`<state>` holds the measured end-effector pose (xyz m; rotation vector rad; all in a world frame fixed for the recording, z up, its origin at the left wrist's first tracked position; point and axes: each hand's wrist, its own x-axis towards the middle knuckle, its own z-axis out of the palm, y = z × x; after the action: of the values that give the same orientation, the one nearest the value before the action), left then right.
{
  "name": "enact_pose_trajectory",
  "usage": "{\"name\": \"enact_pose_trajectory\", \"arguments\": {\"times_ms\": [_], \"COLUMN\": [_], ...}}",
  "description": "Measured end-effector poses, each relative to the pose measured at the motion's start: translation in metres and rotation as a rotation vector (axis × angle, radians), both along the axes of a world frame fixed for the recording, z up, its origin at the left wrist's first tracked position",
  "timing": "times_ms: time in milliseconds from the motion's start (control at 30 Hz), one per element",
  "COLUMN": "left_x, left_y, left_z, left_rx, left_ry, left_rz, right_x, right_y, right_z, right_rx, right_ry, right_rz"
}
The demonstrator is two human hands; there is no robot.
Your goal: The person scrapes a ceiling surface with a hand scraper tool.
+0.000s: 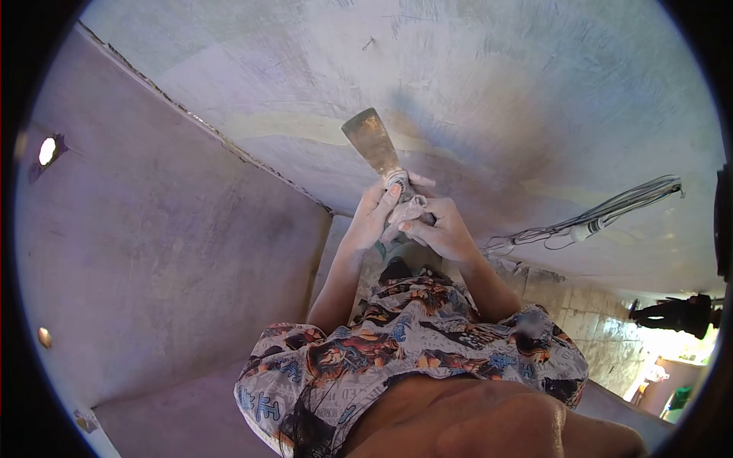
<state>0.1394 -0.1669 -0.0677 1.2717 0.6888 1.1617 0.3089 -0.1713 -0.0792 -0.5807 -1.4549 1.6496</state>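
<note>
A putty knife (372, 141) with a worn, rust-stained metal blade points up and slightly left in front of the wall. My left hand (372, 216) is closed around its handle, thumb lying along the neck below the blade. From the other side my right hand (445, 229) pinches a crumpled, dusty, pale rag-like piece (413, 208) against the lower handle. The fingers of both hands are coated in whitish dust. Most of the handle is hidden by the hands and this piece.
A patchy plastered wall (489, 84) rises ahead, with a bundle of loose wires (611, 216) sticking out at right. On the left is a purplish wall (175, 267) meeting it along a rough seam. Several tiles (588, 320) cover a surface at lower right. A dark-clothed person (676, 316) is by the bright opening.
</note>
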Motion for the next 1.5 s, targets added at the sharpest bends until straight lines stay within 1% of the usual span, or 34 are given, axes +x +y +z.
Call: {"name": "enact_pose_trajectory", "arguments": {"times_ms": [33,67,100,133,167,200,267,300,333,367,400,433,467,500,533,567,600,633,667,700,733,767,800,833,900,933,1000,1033,1100,1233,1300,1400,1500], "left_x": [0.000,0.007,0.009,0.005,0.001,0.000,-0.016,-0.020,-0.016,-0.015,-0.015,-0.015,-0.029,-0.033,-0.034,-0.030,-0.024,-0.017,-0.009,-0.002,0.006,0.012,0.018,0.020,0.026,0.031,0.041,0.041,0.042,0.046,0.046,0.050,0.056], "left_y": [-0.001,-0.001,0.001,0.008,0.014,0.016,0.024,0.028,0.031,0.037,0.045,0.053,0.064,0.073,0.082,0.089,0.098,0.107,0.114,0.121,0.127,0.129,0.125,0.128,0.135,0.135,0.132,0.134,0.141,0.143,0.138,0.132,0.127], "left_z": [0.001,0.002,-0.002,-0.009,-0.013,-0.005,-0.002,0.000,0.007,0.012,0.016,0.020,0.019,0.020,0.022,0.026,0.031,0.036,0.041,0.046,0.051,0.055,0.063,0.061,0.059,0.061,0.065,0.066,0.066,0.068,0.069,0.074,0.074], "left_rx": [-0.010,0.052,0.050,0.156,0.262,0.253,0.230,0.204,0.164,0.165,0.238,0.312,0.276,0.276,0.329,0.378,0.377,0.431,0.484,0.483,0.505,0.525,0.478,0.481,0.469,0.471,0.555,0.557,0.602,0.600,0.479,0.436,0.469], "left_ry": [-0.034,-0.110,-0.114,-0.151,-0.187,-0.221,-0.241,-0.254,-0.335,-0.338,-0.290,-0.241,-0.306,-0.313,-0.288,-0.258,-0.260,-0.230,-0.200,-0.202,-0.207,-0.210,-0.190,-0.191,-0.207,-0.208,-0.273,-0.272,-0.277,-0.290,-0.320,-0.338,-0.398], "left_rz": [0.005,0.079,0.075,0.111,0.146,0.183,0.184,0.199,0.228,0.214,0.265,0.316,0.319,0.302,0.343,0.389,0.379,0.380,0.381,0.376,0.351,0.326,0.263,0.262,0.181,0.178,0.288,0.285,0.177,0.091,-0.004,-0.049,-0.063], "right_x": [0.002,0.004,0.010,0.017,0.029,0.042,0.062,0.072,0.078,0.079,0.074,0.074,0.059,0.052,0.045,0.040,0.036,0.034,0.033,0.029,0.026,0.021,0.021,0.022,0.023,0.025,0.026,0.026,0.029,0.038,0.042,0.044,0.035], "right_y": [0.002,0.005,0.006,0.008,0.010,0.011,0.015,0.020,0.025,0.031,0.035,0.043,0.050,0.058,0.063,0.067,0.074,0.088,0.103,0.109,0.109,0.107,0.105,0.110,0.123,0.124,0.125,0.126,0.129,0.147,0.151,0.144,0.145], "right_z": [0.002,0.004,0.007,0.014,0.024,0.035,0.065,0.068,0.079,0.096,0.125,0.141,0.153,0.163,0.174,0.184,0.190,0.194,0.197,0.201,0.203,0.206,0.210,0.208,0.202,0.201,0.202,0.203,0.207,0.203,0.205,0.205,0.216], "right_rx": [0.003,0.266,0.525,0.529,0.463,0.395,0.321,0.322,0.319,0.467,0.612,0.613,0.833,1.038,1.042,1.177,1.314,1.313,1.394,1.478,1.480,1.366,1.253,1.254,1.336,1.338,1.438,1.438,1.545,1.639,1.779,1.805,1.786], "right_ry": [-0.009,-0.050,-0.088,-0.094,-0.046,0.002,-0.009,-0.005,0.000,-0.103,-0.210,-0.214,-0.309,-0.404,-0.413,-0.467,-0.521,-0.527,-0.466,-0.402,-0.405,-0.462,-0.514,-0.512,-0.367,-0.368,-0.489,-0.488,-0.478,-0.397,-0.389,-0.404,-0.384], "right_rz": [-0.005,-0.100,-0.193,-0.199,-0.196,-0.194,-0.254,-0.339,-0.422,-0.568,-0.714,-0.730,-0.815,-0.884,-0.897,-0.991,-1.084,-1.090,-1.124,-1.156,-1.158,-1.180,-1.200,-1.202,-1.192,-1.194,-1.336,-1.340,-1.363,-1.384,-1.454,-1.515,-1.563]}}
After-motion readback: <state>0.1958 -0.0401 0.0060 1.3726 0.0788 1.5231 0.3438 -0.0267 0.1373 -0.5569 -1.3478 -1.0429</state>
